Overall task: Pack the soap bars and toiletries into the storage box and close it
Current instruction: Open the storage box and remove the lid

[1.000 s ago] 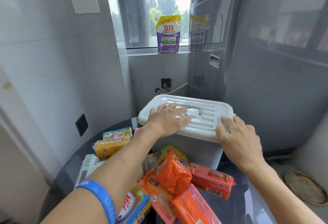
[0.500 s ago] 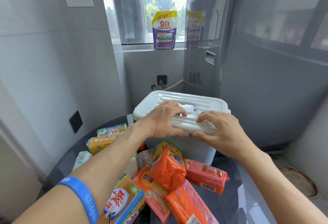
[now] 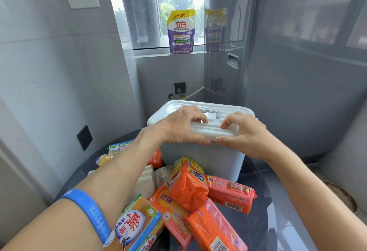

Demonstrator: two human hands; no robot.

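Storage box [image 3: 202,157]: pale grey-white, standing on the dark round glass table [image 3: 256,229], straight ahead of both hands, at its far side; unopened, nothing packed yet by the look of it.

Lid [image 3: 200,119]: white, ribbed, seated on the box; long axis running left to right across the view; metal handle [image 3: 211,112] lying at its centre, between the two hands.

Left hand [image 3: 178,127]: clamped on the near edge of the lid, fingers over the top by the handle, thumb under the front lip.

Right hand [image 3: 244,133]: pinching the same near edge just right of the left hand, fingertips on top, thumb below; thumbs nearly meeting.

Key relation: both hands equally near, side by side on the front lip; likely move an upward pull at that edge to free the lid.

Soap bars [image 3: 188,187]: heaped on the table on the near side of the box, orange and pink wrappers touching its front wall; more packs [image 3: 117,151] left of it, under the left forearm.

Room above: open over the lid; no obstacle seen.

Room behind and right: tall grey appliance [image 3: 297,71] close behind the box on the right; wall close behind; little space to tip the lid backward.

Room to set lid down: near table crowded with packs; bare glass only at the right, toward the table edge.

Risk: lid swung low sweeping the heap.
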